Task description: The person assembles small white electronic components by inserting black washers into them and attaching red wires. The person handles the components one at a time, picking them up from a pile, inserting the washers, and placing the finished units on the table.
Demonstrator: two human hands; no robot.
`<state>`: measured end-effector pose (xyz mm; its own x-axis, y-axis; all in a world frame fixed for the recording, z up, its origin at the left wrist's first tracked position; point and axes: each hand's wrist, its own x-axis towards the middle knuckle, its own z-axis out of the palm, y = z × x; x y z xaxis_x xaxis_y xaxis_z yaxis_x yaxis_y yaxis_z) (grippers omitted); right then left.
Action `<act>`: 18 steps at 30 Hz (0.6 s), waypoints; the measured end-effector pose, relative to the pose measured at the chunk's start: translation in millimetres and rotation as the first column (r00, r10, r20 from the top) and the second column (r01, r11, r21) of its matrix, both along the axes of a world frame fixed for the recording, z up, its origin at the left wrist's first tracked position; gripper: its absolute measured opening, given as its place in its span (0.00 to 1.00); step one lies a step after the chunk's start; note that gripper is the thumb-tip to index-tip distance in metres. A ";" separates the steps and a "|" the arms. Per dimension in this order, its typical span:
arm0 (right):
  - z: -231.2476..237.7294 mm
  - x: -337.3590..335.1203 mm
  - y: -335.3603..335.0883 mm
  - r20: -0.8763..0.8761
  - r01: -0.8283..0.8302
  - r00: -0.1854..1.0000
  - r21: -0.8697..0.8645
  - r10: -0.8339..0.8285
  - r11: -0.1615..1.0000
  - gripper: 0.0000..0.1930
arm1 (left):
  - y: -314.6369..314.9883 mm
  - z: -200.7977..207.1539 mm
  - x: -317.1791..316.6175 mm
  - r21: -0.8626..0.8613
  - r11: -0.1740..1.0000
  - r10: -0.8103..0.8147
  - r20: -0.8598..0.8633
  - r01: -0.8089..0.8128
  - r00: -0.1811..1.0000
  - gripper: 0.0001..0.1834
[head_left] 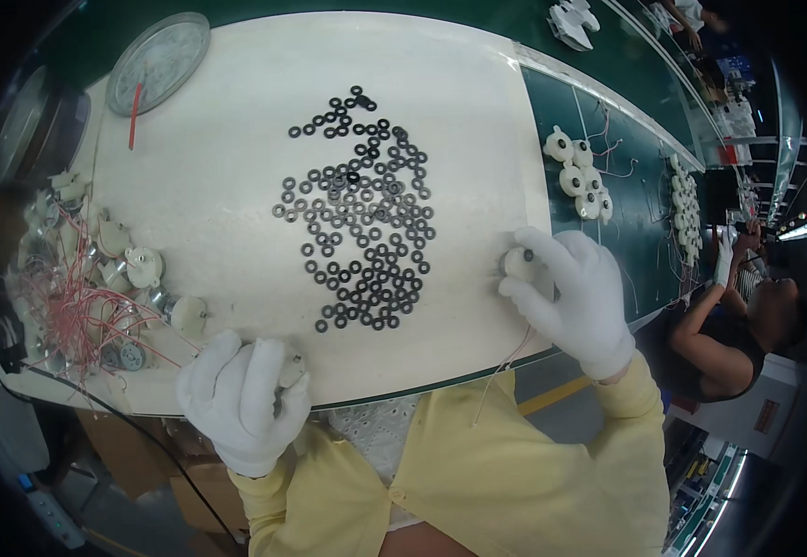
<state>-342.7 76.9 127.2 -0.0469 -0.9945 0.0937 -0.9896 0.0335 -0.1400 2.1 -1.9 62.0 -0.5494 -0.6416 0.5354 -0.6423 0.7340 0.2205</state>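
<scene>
White gloves cover both hands. Between the thumb and fingers of my right hand is a small motor with a round white cap, at the right edge of the white board. A black ring sits on its knob, and its thin wires hang over the front edge. My left hand, at the front edge, is closed round another small motor, mostly hidden by the fingers. Many loose black rings lie scattered over the middle of the board. A heap of motors with pink wires lies beside my left hand.
Several white-capped motors with black rings stand on the green surface at right, with a longer row beyond. A round metal lid and a red stick lie far left. A co-worker sits at right.
</scene>
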 end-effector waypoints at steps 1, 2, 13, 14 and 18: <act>1.5 -3.3 1.2 -0.005 0.025 1.000 -0.007 -0.025 1.000 0.23 | -0.4 0.7 0.5 0.004 1.000 -0.008 0.003 0.008 1.000 0.25; 1.5 -6.2 1.5 -0.005 0.040 0.999 -0.011 -0.041 0.999 0.23 | 0.8 1.2 2.8 0.010 1.000 -0.021 0.013 0.020 1.000 0.26; -18.1 -60.8 47.5 0.106 0.398 0.917 -0.170 -0.384 0.902 0.23 | 3.7 0.1 5.5 0.011 0.998 -0.063 0.024 0.063 0.998 0.27; -18.9 -62.8 47.2 0.130 0.410 0.911 -0.186 -0.392 0.893 0.23 | 4.0 0.9 6.0 0.004 0.998 -0.066 0.023 0.066 0.998 0.26; -19.0 -66.9 49.2 0.183 0.427 0.902 -0.254 -0.391 0.868 0.22 | 9.5 -0.6 8.4 -0.047 0.998 -0.052 -0.032 0.051 0.998 0.25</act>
<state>-409.6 126.1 108.2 -0.4729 -0.8156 0.3335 -0.8701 0.3726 -0.3226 10.5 7.7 61.3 -0.5625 -0.5871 0.5821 -0.5964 0.7758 0.2062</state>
